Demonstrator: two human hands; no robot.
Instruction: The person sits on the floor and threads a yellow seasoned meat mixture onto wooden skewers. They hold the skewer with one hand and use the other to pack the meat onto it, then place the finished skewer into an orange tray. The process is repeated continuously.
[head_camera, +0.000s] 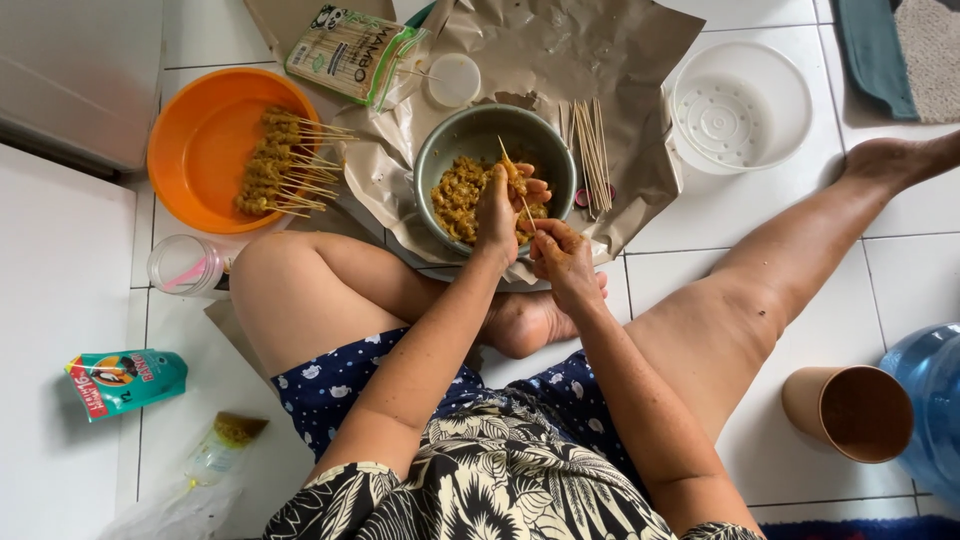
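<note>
I sit on a white tiled floor with a grey metal bowl (450, 140) of yellow marinated meat pieces in front of me. My left hand (500, 205) grips meat on a thin bamboo skewer (512, 172) over the bowl. My right hand (562, 255) pinches the lower end of that same skewer just below the bowl's rim. A row of bare skewers (590, 150) lies on brown paper (600, 60) right of the bowl. Several finished skewers (280, 165) rest in an orange bowl (190, 150) at the left.
A pack of bamboo skewers (350, 50) and a small white lid (453, 80) lie behind the bowl. A white plastic strainer (740, 105) sits at right. A clear cup (185, 265), green pouch (125, 380), brown cup (850, 410) and blue water jug (930, 390) surround me.
</note>
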